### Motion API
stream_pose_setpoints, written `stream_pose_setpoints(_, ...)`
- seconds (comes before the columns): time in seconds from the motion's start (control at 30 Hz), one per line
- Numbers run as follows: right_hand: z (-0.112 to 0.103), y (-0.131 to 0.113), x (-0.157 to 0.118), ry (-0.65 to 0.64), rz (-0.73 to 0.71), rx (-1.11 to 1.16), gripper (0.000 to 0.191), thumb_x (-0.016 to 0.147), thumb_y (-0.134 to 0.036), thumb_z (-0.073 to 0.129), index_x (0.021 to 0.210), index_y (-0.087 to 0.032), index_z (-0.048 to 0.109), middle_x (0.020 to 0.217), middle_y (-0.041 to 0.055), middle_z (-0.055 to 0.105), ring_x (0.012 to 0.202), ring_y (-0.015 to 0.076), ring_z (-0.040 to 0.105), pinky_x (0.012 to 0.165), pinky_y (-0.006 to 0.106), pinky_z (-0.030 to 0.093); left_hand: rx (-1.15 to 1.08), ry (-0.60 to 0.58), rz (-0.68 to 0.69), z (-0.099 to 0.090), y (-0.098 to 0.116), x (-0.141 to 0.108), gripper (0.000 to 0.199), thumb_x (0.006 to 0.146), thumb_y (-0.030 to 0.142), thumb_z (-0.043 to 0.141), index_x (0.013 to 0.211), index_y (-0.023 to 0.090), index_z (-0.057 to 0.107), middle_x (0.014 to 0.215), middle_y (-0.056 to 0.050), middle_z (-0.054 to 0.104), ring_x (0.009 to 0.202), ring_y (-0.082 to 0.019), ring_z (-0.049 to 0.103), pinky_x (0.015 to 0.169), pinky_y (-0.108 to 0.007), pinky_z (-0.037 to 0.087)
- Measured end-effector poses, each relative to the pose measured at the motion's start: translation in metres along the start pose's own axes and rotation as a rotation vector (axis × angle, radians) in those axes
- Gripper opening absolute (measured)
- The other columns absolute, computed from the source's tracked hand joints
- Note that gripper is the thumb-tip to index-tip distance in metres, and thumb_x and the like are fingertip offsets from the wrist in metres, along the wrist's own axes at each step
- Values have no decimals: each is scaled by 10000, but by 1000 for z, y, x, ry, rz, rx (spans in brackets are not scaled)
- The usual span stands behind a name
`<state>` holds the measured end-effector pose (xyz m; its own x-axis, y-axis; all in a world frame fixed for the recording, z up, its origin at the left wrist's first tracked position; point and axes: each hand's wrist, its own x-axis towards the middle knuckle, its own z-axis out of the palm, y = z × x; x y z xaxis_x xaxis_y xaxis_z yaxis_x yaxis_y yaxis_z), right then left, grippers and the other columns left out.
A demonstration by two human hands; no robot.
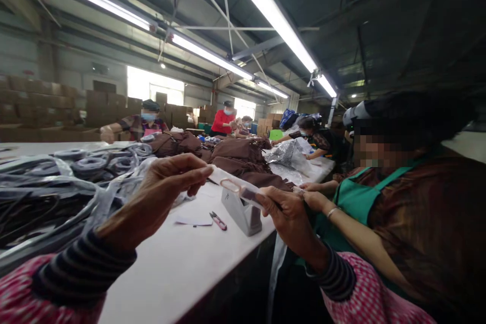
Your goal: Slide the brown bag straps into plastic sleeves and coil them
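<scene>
A translucent plastic strip [217, 174] is stretched between my hands above the white table. Within it show a pale looped outline and a small dark patch; what they are I cannot make out. My left hand [159, 192] pinches the strip's left end between thumb and fingertips. Closed around its right end is my right hand [290, 215], and a length of similar strip hangs below that hand past the table edge. Just beneath the stretched part stands a grey tape dispenser-like block [243, 212]. Pink-handled thread snips [218, 221] lie beside it, near a white paper [193, 218].
Coiled translucent strips [91, 162] heap up on the left. Brown fabric [239, 154] is piled across the middle, with silvery plastic bags [290, 157] behind it. A co-worker in a green apron [355, 195] works close on my right; others stand farther along the table [163, 273].
</scene>
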<state>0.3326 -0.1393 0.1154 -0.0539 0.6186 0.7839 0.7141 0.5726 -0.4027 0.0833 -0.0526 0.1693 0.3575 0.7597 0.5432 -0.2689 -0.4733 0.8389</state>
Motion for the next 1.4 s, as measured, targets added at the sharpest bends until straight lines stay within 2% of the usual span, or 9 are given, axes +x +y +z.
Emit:
stream_pose_setpoints(0.17, -10, 5, -9, 12, -425, -364, 210, 1072, -216, 489, 1051, -154, 689, 698, 15, 622, 615, 141, 564, 606, 288, 396, -113, -225, -346, -14, -15, 6, 585, 910, 663, 607, 901, 111, 803, 971, -189, 759, 814, -310, 702, 626, -349, 584)
stream_pose_setpoints(0.33, -14, 5, -4, -68, -790, -615, 225, 1041, -100, 468, 1181, -124, 643, 770, 56, 706, 665, 167, 611, 608, 338, 366, -74, -663, -619, 19, -30, -19, 571, 948, 643, 570, 889, 119, 790, 807, -169, 764, 596, -215, 670, 536, -267, 470)
stream_pose_setpoints(0.47, -8, 14, -9, -169, -784, -576, 241, 1060, -119, 449, 1228, -130, 621, 824, 54, 734, 676, 159, 621, 619, 333, 379, -176, -519, -567, 34, -38, -48, 448, 916, 572, 677, 827, 136, 727, 554, 0, 556, 441, -76, 378, 449, -203, 255)
stream_pose_setpoints(0.63, 7, 31, -19, -151, -551, -362, 305, 1104, -246, 368, 1196, -112, 625, 817, 64, 719, 670, 179, 621, 634, 330, 400, -264, -403, -554, 37, -47, -73, 448, 949, 579, 638, 880, 140, 701, 499, 91, 304, 462, -62, 166, 429, -204, 115)
stream_pose_setpoints(0.77, 11, 32, -12, -64, -476, -313, 323, 1095, -227, 361, 1156, -124, 661, 856, 83, 722, 744, 200, 626, 690, 332, 422, -382, -423, -628, 45, -60, -89, 397, 953, 549, 651, 959, 154, 695, 492, 54, 472, 391, -54, 334, 419, -181, 224)
stream_pose_setpoints(0.9, 14, 25, 1, -64, -568, -240, 329, 1081, -163, 356, 1226, -121, 648, 878, 89, 717, 758, 196, 624, 703, 326, 458, -485, -491, -677, 48, -59, -94, 281, 887, 388, 776, 938, 122, 701, 872, -101, 731, 701, -138, 671, 643, -196, 489)
stream_pose_setpoints(1.0, 19, 22, 6, -91, -629, -233, 295, 1078, -155, 391, 1242, -122, 634, 894, 93, 727, 788, 197, 650, 716, 323, 491, -465, -434, -603, 45, -52, -89, 267, 947, 392, 703, 961, 126, 712, 887, -97, 731, 674, -126, 660, 609, -187, 474)
stream_pose_setpoints(1.2, 28, 19, 3, -83, -676, -269, 267, 1079, -154, 409, 1221, -122, 632, 851, 79, 727, 749, 192, 652, 696, 320, 490, -364, -375, -568, 44, -59, -83, 377, 966, 448, 662, 806, 109, 702, 635, -43, 645, 452, -59, 492, 429, -157, 282)
stream_pose_setpoints(1.4, 27, 14, 6, -63, -688, -316, 278, 1084, -155, 400, 1247, -103, 619, 873, 87, 731, 771, 195, 662, 708, 327, 484, -428, -310, -589, 46, -64, -89, 345, 928, 464, 723, 836, 133, 686, 631, -20, 638, 451, -55, 499, 436, -145, 304)
